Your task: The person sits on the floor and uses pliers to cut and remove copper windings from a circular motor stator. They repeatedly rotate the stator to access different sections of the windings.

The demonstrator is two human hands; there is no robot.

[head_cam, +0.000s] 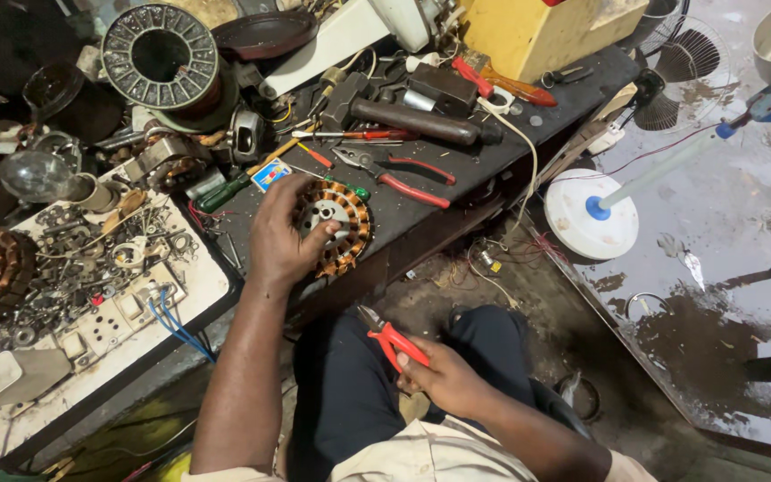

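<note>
My left hand (280,234) grips a round fan stator with copper windings (343,225) that rests near the front edge of the dark workbench (457,178). The fingers wrap over its left side and the thumb reaches toward its grey metal centre. My right hand (439,375) is lower, above my lap, shut on red-handled cutters (387,336) whose jaws point up and left, apart from the stator. Red-handled pliers (401,177) lie on the bench just right of the stator.
The bench holds screwdrivers (357,135), a dark cylinder (421,120), a large ring-shaped stator (161,55), a bulb (33,174) and a white tray of small parts (109,295). A yellow box (537,31) stands behind. A white fan base (591,214) sits on the wet floor at right.
</note>
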